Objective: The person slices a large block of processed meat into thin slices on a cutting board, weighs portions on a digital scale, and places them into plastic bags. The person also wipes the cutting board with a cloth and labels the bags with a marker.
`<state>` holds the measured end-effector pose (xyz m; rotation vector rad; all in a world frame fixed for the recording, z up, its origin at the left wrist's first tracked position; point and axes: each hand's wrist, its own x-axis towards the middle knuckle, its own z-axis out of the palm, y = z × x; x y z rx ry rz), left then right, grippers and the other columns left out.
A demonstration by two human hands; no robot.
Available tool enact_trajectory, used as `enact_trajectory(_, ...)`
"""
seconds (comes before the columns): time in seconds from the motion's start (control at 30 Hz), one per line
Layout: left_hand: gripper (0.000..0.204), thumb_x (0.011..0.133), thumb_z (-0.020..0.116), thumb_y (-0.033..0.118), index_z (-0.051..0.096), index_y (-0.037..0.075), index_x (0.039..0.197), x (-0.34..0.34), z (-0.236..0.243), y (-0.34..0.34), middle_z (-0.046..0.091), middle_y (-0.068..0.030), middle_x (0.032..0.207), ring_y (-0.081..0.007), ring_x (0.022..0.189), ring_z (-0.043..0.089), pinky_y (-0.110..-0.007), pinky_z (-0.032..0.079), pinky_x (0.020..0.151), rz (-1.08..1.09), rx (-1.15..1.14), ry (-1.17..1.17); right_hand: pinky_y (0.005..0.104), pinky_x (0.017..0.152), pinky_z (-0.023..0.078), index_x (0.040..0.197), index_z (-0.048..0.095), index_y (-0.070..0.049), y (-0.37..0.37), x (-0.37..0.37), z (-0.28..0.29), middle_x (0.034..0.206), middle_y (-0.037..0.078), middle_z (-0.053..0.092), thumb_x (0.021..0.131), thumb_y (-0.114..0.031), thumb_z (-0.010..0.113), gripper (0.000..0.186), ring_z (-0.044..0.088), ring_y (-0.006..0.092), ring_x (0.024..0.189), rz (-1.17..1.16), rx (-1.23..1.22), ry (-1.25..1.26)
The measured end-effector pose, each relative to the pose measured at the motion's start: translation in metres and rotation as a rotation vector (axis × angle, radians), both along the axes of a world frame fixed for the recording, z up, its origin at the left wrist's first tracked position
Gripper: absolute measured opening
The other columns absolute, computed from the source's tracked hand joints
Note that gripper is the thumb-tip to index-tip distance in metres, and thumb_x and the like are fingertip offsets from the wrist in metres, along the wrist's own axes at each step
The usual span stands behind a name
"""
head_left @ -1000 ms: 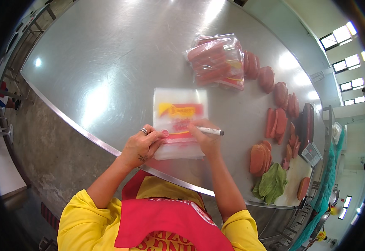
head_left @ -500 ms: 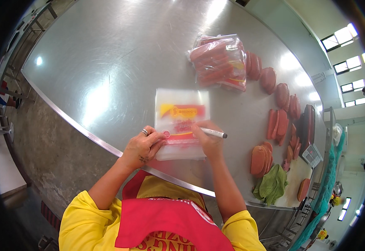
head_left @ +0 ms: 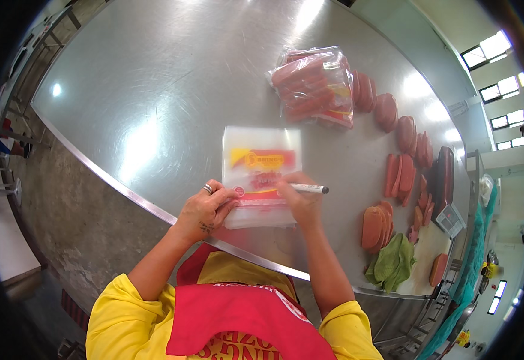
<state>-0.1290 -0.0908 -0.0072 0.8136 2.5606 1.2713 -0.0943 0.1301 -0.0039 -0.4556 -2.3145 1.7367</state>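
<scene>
A stack of clear plastic bags (head_left: 262,139) printed in red and yellow lies flat on the steel table, close to its near edge. My left hand (head_left: 205,208) presses on the left side of the stack, its thumb and curled fingers pinching the bag edge. In my right hand (head_left: 301,201) is a marker pen (head_left: 307,188) with a white barrel and a black end pointing right. That hand rests over the right side of the top bag's print; the pen's writing tip is hidden by the fingers.
Filled bags of pink meat slices (head_left: 313,87) lie beyond the stack. Piles of sliced meat (head_left: 400,177) curve down the right side toward a digital scale (head_left: 450,221). A green cloth (head_left: 391,264) lies near a cutting board (head_left: 427,264). The table edge (head_left: 136,198) runs along the near left.
My right hand and the pen have shifted very slightly, and the pen lies a little flatter. My left hand stays in place on the bags.
</scene>
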Motion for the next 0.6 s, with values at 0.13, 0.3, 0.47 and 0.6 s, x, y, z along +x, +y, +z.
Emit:
enact_trajectory(0.13,0.018,0.086,0.066,0.019,0.066,0.014,0.103,0.0,-0.005,-0.001,0.057,-0.0098,0.084,-0.0267,0.069,0.06,-0.036,0.05,0.062,-0.006,0.024,0.073,0.026,0.053,0.043,0.075,0.062,0.0,-0.001,-0.001,0.006,0.065,0.004,0.061,0.08,-0.008,0.066,0.01,0.054,0.0088,0.059,-0.008,0.042,0.018)
enact_trajectory(0.3,0.019,0.086,0.065,0.019,0.066,0.014,0.104,0.0,-0.006,-0.001,0.057,-0.0098,0.084,-0.0266,0.068,0.059,-0.036,0.05,0.062,-0.015,0.035,0.085,0.0261,0.053,0.042,0.074,0.061,0.0,0.001,0.001,0.005,0.064,0.004,0.061,0.079,-0.007,0.065,0.009,0.053,0.0085,0.058,-0.015,-0.014,-0.016)
enact_trajectory(0.47,0.018,0.086,0.066,0.018,0.066,0.014,0.103,0.001,-0.003,0.0,0.057,-0.0104,0.085,-0.0275,0.069,0.06,-0.036,0.05,0.063,-0.003,0.022,0.076,0.0259,0.051,0.04,0.074,0.061,0.0,0.002,0.001,0.0,0.063,0.003,0.059,0.079,-0.006,0.065,0.008,0.051,0.0077,0.056,-0.061,0.016,0.017)
enact_trajectory(0.6,0.018,0.086,0.066,0.018,0.067,0.014,0.103,0.001,-0.006,0.0,0.057,-0.0107,0.086,-0.028,0.069,0.06,-0.037,0.05,0.063,-0.002,0.017,0.074,0.0252,0.049,0.038,0.074,0.061,-0.001,0.009,0.001,-0.005,0.063,0.002,0.058,0.079,-0.006,0.065,0.008,0.048,0.0069,0.054,-0.055,0.018,0.01)
